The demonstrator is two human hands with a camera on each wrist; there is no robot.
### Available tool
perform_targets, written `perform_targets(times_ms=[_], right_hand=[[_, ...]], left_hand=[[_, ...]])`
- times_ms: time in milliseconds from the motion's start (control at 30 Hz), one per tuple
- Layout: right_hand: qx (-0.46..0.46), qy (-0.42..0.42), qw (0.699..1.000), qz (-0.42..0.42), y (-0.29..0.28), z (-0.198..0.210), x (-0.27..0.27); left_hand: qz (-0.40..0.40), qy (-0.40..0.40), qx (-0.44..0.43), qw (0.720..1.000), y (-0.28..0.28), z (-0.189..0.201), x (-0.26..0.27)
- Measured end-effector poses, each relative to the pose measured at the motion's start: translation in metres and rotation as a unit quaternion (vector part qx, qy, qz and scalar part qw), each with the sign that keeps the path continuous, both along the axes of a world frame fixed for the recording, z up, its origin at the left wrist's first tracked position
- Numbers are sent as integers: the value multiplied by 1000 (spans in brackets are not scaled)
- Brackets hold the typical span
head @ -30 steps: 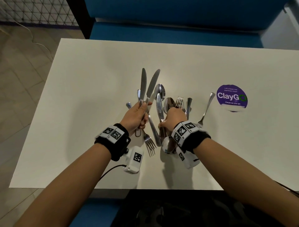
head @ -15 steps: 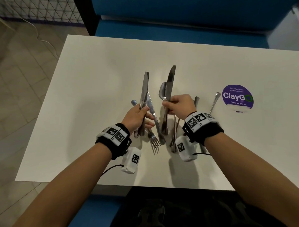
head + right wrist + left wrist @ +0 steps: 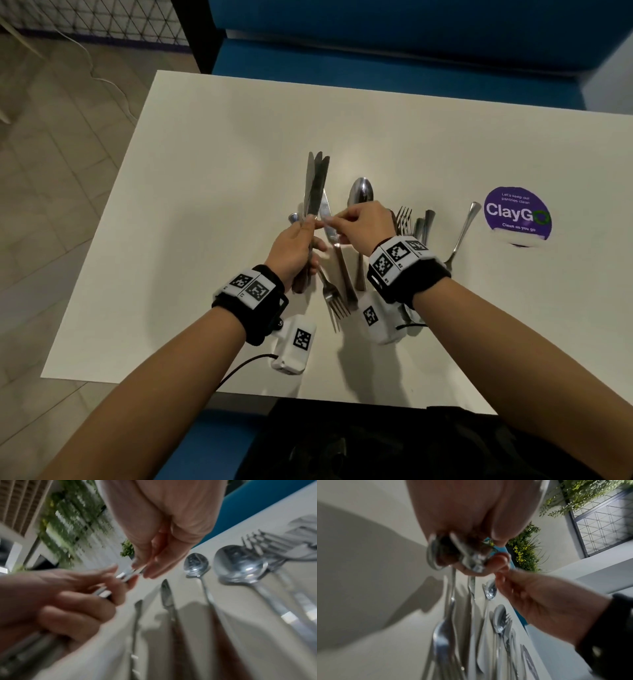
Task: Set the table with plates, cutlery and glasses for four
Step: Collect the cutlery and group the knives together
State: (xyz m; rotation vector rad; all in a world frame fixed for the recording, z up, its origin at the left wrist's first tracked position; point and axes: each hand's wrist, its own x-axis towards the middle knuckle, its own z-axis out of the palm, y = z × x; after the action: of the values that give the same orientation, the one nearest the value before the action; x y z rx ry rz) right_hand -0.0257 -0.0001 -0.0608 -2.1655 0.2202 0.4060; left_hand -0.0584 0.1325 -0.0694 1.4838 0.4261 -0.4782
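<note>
My left hand (image 3: 301, 240) grips a bundle of three table knives (image 3: 315, 185) by the handles, blades pointing away from me above the white table (image 3: 205, 164). My right hand (image 3: 327, 222) reaches across, and its thumb and fingertip pinch the nearest knife (image 3: 133, 573) of that bundle just above my left fingers (image 3: 96, 588). The butt ends of the handles (image 3: 471, 561) stick out below my left palm. On the table under the hands lie another knife (image 3: 337, 260), a spoon (image 3: 361, 195) and a fork (image 3: 334, 301).
More forks (image 3: 406, 219) and cutlery handles (image 3: 426, 222) lie to the right of my right wrist, with a lone spoon handle (image 3: 462, 233) beyond. A purple ClayGo sticker (image 3: 517, 212) is at the right. A blue bench (image 3: 376, 48) runs behind the table; the floor drops off left.
My right hand lifted a knife from the pile, carried it left and joined it to the two knives in my left hand. The bundle now shows three blades.
</note>
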Motion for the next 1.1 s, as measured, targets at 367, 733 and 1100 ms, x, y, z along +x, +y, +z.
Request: perform_targets(times_ms=[367,733,1100], right_hand=[[-219,120,965,77,3,-18,-9],[-277,59,949,137,13,-15,-15],[166,19,973,-157,-50,22,-1]], left_hand=[[-40,-7,9,999,13,-2,12],[-34,-7,22,999,11,0,9],[-40,-17,35,998,-36,12,22]])
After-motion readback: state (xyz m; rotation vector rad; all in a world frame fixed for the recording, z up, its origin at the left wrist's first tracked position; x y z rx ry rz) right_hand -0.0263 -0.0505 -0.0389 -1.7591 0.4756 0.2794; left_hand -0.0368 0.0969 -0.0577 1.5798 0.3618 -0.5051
